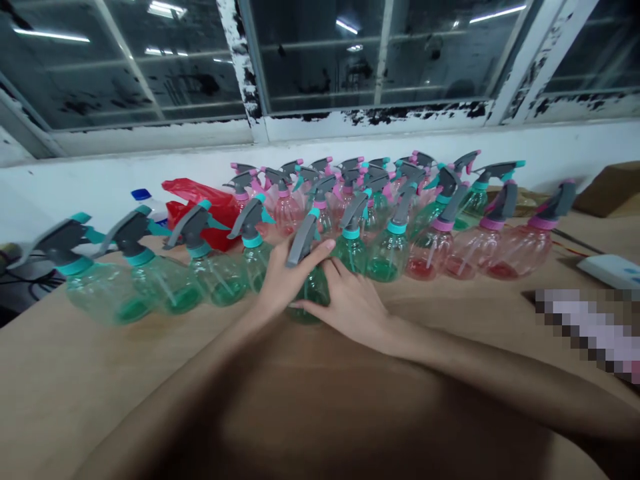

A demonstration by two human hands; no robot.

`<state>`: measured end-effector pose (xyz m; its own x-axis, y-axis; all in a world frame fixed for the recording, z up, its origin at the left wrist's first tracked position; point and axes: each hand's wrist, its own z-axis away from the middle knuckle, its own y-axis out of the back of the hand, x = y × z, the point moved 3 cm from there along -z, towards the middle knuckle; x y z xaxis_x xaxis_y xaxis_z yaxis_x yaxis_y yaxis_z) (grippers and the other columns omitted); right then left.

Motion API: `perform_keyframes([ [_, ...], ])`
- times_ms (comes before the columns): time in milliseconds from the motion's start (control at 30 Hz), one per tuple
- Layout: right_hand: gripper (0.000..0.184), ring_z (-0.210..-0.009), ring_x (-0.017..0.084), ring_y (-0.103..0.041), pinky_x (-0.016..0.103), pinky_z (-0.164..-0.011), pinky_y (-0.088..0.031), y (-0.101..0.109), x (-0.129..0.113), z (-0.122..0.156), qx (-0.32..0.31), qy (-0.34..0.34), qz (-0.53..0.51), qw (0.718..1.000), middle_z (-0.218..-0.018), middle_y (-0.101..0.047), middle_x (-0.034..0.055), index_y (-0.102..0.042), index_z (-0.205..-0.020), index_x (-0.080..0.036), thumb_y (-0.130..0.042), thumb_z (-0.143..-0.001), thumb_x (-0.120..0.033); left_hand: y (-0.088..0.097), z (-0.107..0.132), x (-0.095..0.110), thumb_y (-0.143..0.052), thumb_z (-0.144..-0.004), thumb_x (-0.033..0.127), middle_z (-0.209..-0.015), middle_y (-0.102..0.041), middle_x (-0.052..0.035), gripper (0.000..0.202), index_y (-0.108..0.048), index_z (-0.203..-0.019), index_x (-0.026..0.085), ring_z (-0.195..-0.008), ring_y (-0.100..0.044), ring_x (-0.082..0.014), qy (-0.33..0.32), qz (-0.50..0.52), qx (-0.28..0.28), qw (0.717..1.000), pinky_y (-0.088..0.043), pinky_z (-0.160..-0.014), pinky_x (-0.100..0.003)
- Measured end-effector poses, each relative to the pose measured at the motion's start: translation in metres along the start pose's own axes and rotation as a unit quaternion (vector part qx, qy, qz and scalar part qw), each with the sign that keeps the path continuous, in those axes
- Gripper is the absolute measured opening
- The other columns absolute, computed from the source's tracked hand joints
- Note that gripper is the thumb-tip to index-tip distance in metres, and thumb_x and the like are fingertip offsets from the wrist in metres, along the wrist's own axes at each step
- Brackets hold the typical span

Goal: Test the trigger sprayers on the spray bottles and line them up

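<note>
Left green bottles [167, 287]: four in the front row on the table [65, 373], spray heads [133, 230] fitted.
Blue-capped bottle [157, 208]: behind them; its blue label is too small to read.
Red bag [215, 197]: just beside it, no lettering legible.
My left hand [280, 277]: grasping the held bottle [317, 287] near its neck.
Held bottle: green, mid-row, between my hands (whether its base meets the table, I cannot tell).
My right hand [357, 303]: grasping its body.
Right green bottles [350, 253]: two, heads on.
Pink bottles [473, 250]: three, likewise.
Progress: bottles seen clearly look assembled; the held one, I judge, remains in hand, its collar's tightness not shown.
Writing: none readable.
</note>
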<state>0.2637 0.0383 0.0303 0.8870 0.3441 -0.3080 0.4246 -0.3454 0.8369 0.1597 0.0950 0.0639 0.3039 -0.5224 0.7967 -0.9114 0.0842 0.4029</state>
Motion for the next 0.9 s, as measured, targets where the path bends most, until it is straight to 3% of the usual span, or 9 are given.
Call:
perform_keyframes([
  [133,0.069,-0.087,0.035,-0.064,0.045,-0.063,-0.053,-0.004,-0.001,-0.012,-0.009,-0.023,0.037,0.999,-0.122,-0.054,0.0237,-0.041,-0.129,-0.006,-0.050,-0.081,-0.056,0.009,0.004,0.000,-0.065,-0.077,0.040,-0.092,-0.071,-0.0053,0.031,-0.064,-0.098,0.019,-0.087,-0.065,-0.0228,-0.001,-0.002,-0.016,1.000,-0.051,-0.082,-0.037],
  [267,0.061,-0.082,0.033,-0.065,0.043,-0.061,-0.051,-0.003,0.002,-0.026,-0.032,-0.057,0.057,0.996,-0.111,-0.060,0.0209,-0.043,-0.126,-0.007,-0.052,-0.081,-0.048,0.029,0.022,0.004,-0.061,-0.081,0.038,-0.127,-0.060,-0.0054,0.048,-0.051,-0.126,0.024,-0.117,-0.054,-0.0237,0.012,0.008,-0.051,0.999,-0.040,-0.102,-0.041],
  [333,0.064,-0.081,0.033,-0.065,0.042,-0.060,-0.049,-0.003,0.003,-0.032,-0.031,-0.065,0.058,0.996,-0.109,-0.061,0.0214,-0.041,-0.127,-0.007,-0.054,-0.080,-0.047,0.041,0.034,0.005,-0.060,-0.082,0.039,-0.134,-0.055,-0.0061,0.052,-0.046,-0.131,0.023,-0.122,-0.051,-0.0235,0.049,-0.004,-0.051,0.998,-0.039,-0.103,-0.041],
  [567,0.063,-0.079,0.032,-0.064,0.040,-0.061,-0.046,-0.009,0.004,-0.050,-0.032,-0.091,0.060,0.994,-0.100,-0.064,0.0224,-0.044,-0.123,-0.006,-0.054,-0.081,-0.052,0.067,0.064,-0.005,-0.055,-0.084,0.043,-0.130,-0.057,-0.0057,0.042,-0.054,-0.121,0.024,-0.113,-0.057,-0.0266,0.135,-0.035,-0.066,0.988,-0.047,-0.094,-0.041],
  [733,0.067,-0.082,0.033,-0.064,0.042,-0.063,-0.047,-0.012,0.004,-0.057,-0.034,-0.100,0.060,0.993,-0.102,-0.063,0.0241,-0.044,-0.125,-0.003,-0.055,-0.080,-0.053,0.069,0.068,-0.017,-0.053,-0.084,0.041,-0.125,-0.061,-0.0068,0.037,-0.056,-0.116,0.023,-0.106,-0.062,-0.0261,0.144,-0.040,-0.083,0.985,-0.049,-0.088,-0.041],
  [900,0.075,-0.093,0.035,-0.063,0.044,-0.070,-0.049,-0.006,0.000,-0.048,-0.035,-0.083,0.064,0.994,-0.125,-0.053,0.0266,-0.037,-0.134,-0.002,-0.054,-0.082,-0.053,0.062,0.067,-0.026,-0.052,-0.085,0.037,-0.115,-0.066,-0.0063,0.030,-0.059,-0.110,0.024,-0.100,-0.064,-0.0251,0.140,-0.037,-0.089,0.985,-0.049,-0.086,-0.041],
])
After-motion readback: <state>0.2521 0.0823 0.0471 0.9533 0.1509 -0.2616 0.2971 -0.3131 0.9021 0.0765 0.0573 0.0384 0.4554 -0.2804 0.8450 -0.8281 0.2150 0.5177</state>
